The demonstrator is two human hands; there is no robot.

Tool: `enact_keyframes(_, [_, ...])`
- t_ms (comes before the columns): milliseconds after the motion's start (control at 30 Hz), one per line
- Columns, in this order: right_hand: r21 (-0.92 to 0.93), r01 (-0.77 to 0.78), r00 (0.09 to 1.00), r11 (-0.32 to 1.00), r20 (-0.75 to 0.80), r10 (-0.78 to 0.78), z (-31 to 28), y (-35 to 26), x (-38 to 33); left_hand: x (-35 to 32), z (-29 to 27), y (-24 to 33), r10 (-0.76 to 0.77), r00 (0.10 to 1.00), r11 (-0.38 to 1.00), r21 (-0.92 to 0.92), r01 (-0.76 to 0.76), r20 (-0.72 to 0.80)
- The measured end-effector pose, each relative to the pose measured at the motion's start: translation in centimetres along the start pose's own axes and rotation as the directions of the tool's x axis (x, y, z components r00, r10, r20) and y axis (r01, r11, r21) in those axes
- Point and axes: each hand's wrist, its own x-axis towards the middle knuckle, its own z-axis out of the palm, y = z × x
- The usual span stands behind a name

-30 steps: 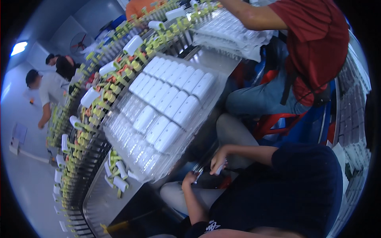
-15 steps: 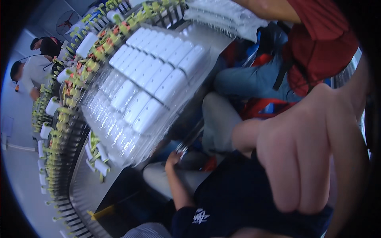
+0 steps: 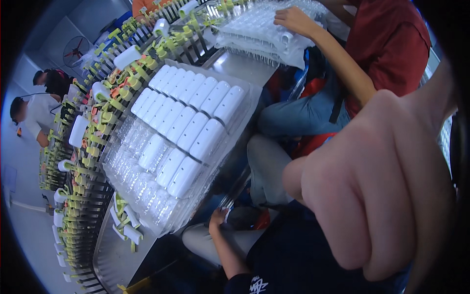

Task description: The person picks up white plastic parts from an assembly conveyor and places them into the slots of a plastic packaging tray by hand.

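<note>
Filling the right side of the view, the right hand (image 3: pixel 387 191) is a closed fist held very close to the camera, knuckles forward; can't tell whether anything is inside it. Left hand (image 3: pixel 219 215) sits low by the lap, forearm bent up, fingers curled near a small item too blurred to name, so can't tell if it's pinching.

Nearest work piece: clear plastic blister tray (image 3: pixel 171 147) w/ rows of white rounded cases (image 3: pixel 191 127), lying on the steel table (image 3: pixel 115 250) just left of the left hand, apart from it. Tray looks thin, light, flexy and prob. slippery; best gripped at two opposite rims, kept level so cases don't spill.

Beyond it a conveyor rack (image 3: pixel 98 127) w/ green clips. A co-worker in red (image 3: pixel 387 39) handles another tray (image 3: pixel 259 24).
</note>
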Motion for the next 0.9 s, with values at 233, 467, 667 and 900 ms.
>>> enact_keyframes(233, [-0.088, 0.185, 0.979, 0.979, -0.071, -0.192, 3.1, 2.4, 2.0, -3.9, -2.6, -1.4, -0.005, 1.000, 0.993, 0.119, 0.006, -0.013])
enact_keyframes(467, [-0.169, 0.305, 0.947, 0.937, -0.051, -0.317, 4.6, 1.4, -0.4, -3.3, -2.2, -2.2, 0.041, 0.997, 0.987, 0.159, -0.029, -0.068])
enact_keyframes(667, [-0.022, 0.483, 0.867, 0.875, 0.152, -0.475, 3.3, 2.9, 0.1, -6.8, -2.6, -5.0, -0.028, 0.982, 0.993, 0.110, 0.049, -0.189])
enact_keyframes(900, [0.240, 0.275, 0.925, 0.931, 0.199, -0.325, 3.9, 1.0, 0.9, -17.5, -7.3, 9.3, 0.217, 0.910, 0.791, -0.482, -0.376, -0.353])
